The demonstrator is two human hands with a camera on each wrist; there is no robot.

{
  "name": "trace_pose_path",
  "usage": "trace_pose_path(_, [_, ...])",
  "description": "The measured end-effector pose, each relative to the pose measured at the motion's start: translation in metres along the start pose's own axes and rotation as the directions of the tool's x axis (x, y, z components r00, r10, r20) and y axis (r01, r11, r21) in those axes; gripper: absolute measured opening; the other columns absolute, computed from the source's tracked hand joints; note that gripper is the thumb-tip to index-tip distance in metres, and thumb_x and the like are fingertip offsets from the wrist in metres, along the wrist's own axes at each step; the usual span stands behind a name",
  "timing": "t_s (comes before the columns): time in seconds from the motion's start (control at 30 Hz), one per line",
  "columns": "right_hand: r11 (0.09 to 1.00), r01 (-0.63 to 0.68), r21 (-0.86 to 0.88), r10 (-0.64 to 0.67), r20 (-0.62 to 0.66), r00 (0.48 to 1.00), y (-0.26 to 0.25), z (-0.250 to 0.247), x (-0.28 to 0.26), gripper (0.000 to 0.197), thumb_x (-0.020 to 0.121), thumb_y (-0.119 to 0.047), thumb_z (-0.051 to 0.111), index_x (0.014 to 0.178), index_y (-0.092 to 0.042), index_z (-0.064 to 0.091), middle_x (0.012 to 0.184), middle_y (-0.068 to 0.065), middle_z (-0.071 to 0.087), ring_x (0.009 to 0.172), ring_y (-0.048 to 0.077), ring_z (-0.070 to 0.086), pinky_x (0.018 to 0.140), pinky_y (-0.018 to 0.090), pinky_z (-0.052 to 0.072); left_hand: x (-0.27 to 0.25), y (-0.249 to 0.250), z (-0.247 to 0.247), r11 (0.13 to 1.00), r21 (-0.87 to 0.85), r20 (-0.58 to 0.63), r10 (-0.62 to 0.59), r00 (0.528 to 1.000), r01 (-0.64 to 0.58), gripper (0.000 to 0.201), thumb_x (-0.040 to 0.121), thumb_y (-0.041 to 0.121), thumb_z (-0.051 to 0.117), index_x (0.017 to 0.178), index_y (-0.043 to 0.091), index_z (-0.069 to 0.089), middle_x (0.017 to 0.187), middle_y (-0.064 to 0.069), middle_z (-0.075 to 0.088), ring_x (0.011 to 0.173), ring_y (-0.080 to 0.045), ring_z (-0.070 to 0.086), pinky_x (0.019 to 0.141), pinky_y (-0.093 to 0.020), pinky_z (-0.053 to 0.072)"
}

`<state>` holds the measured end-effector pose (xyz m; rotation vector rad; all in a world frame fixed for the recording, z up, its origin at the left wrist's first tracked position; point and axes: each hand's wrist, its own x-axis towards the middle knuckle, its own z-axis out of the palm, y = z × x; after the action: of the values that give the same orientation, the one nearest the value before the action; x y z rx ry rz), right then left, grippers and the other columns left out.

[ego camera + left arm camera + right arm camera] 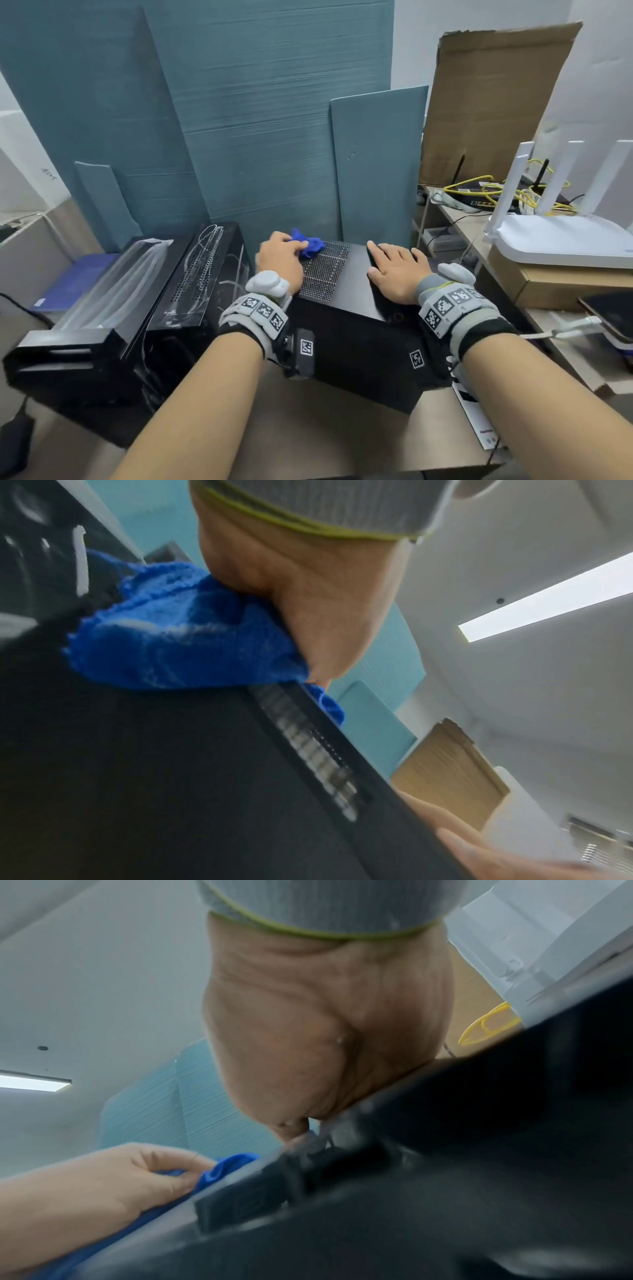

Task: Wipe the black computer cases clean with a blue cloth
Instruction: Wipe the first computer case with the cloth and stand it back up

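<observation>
My two hands [281,257] [394,270], three black computer cases [356,301] [205,274] [85,308], one blue cloth [310,246], one white router [561,240]

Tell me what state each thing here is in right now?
blue cloth: bunched, gripped and pressed on the mesh vent.
left hand: curled round the cloth.
right hand: flat, fingers straight, resting on the case top.
black computer case: lying under both hands.
second black case: lying alongside, untouched.
white router: antennas up.
</observation>
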<state>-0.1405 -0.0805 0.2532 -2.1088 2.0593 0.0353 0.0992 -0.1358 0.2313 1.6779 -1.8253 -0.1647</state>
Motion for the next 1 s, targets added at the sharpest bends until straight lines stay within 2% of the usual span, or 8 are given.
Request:
trace_pose_path(0.1, [1.000,-0.007,-0.007,0.007,0.009,1.000,0.000,0.002,0.003,0.062,0.105,-0.047,0.020,0.163,-0.032,0.001,0.168,-0.005,0.012,0.155,0.017,0.007,0.124,0.050,0.002,-0.002,0.007,-0.005,0.997,0.043,-0.011,-0.058,0.998,0.058,0.016,0.093,0.032,0.065,0.103,0.036,0.077,0.114,0.010,0.060,0.108,-0.027,0.053,0.088,-0.034,0.039])
trace_pose_path(0.17, [1.000,-0.017,-0.008,0.017,0.008,1.000,0.000,0.001,0.005,0.062,0.105,-0.047,0.021,0.162,-0.031,0.003,0.168,-0.004,0.014,0.155,0.018,0.009,0.124,0.051,0.004,-0.016,0.027,-0.002,0.998,0.022,0.083,0.058,0.995,-0.060,0.021,0.092,0.048,0.065,0.105,0.038,0.077,0.110,0.013,0.058,0.108,-0.021,0.046,0.089,-0.035,0.036])
trace_pose_path(0.27, [1.000,-0.020,-0.008,0.020,0.012,1.000,0.002,-0.001,0.008,0.062,0.106,-0.047,0.021,0.162,-0.031,0.003,0.168,-0.004,0.014,0.155,0.018,0.010,0.124,0.050,0.004,-0.035,0.043,0.003,0.968,0.002,0.176,0.247,0.953,-0.251,0.020,0.096,0.046,0.061,0.108,0.040,0.076,0.106,0.012,0.055,0.104,-0.023,0.043,0.087,-0.037,0.035])
trace_pose_path(0.4, [1.000,0.010,-0.003,-0.010,0.020,1.000,0.004,-0.001,0.005,0.062,0.106,-0.048,0.022,0.162,-0.033,0.001,0.169,-0.005,0.012,0.155,0.016,0.007,0.124,0.048,0.003,-0.020,0.012,-0.011,0.991,0.126,0.031,0.045,0.999,-0.049,0.019,0.096,0.043,0.061,0.103,0.036,0.078,0.111,0.008,0.059,0.105,-0.027,0.050,0.084,-0.036,0.040])
trace_pose_path(0.53, [1.000,0.019,-0.016,-0.019,-0.001,1.000,0.000,0.001,0.000,0.062,0.106,-0.047,0.020,0.163,-0.031,0.001,0.169,-0.004,0.010,0.155,0.016,0.006,0.124,0.049,0.003,-0.009,-0.009,-0.023,0.982,0.134,-0.043,-0.126,0.991,0.130,0.017,0.096,0.037,0.062,0.099,0.034,0.078,0.114,0.004,0.060,0.104,-0.032,0.050,0.087,-0.039,0.040])
trace_pose_path(0.63, [0.999,-0.002,-0.035,0.001,-0.017,1.000,-0.006,0.004,-0.001,0.061,0.106,-0.046,0.018,0.162,-0.028,0.002,0.170,-0.002,0.007,0.155,0.020,0.006,0.123,0.055,0.003,-0.020,0.012,-0.021,0.991,0.065,-0.015,-0.112,0.994,0.113,0.021,0.094,0.045,0.062,0.087,0.031,0.075,0.106,0.004,0.060,0.100,-0.030,0.048,0.086,-0.039,0.040])
trace_pose_path(0.8, [0.999,0.022,-0.046,-0.024,-0.028,0.999,-0.033,0.010,0.004,0.062,0.108,-0.041,0.018,0.162,-0.019,0.000,0.170,-0.004,-0.008,0.156,0.017,-0.005,0.120,0.065,0.001,-0.046,0.051,-0.007,0.995,-0.029,0.143,0.094,0.985,-0.091,0.033,0.083,0.050,0.072,0.072,0.022,0.060,0.086,0.011,0.051,0.091,-0.022,0.042,0.082,-0.037,0.036])
trace_pose_path(1.0, [0.992,0.112,-0.057,-0.111,0.019,0.994,-0.030,0.012,0.004,0.062,0.108,-0.044,0.015,0.163,-0.025,-0.006,0.170,-0.007,-0.013,0.156,0.016,-0.010,0.123,0.058,-0.004,-0.022,0.000,-0.030,0.990,-0.023,-0.002,-0.140,0.990,0.140,0.021,0.082,0.039,0.077,0.074,0.025,0.064,0.083,0.013,0.047,0.098,-0.030,0.051,0.081,-0.033,0.037])
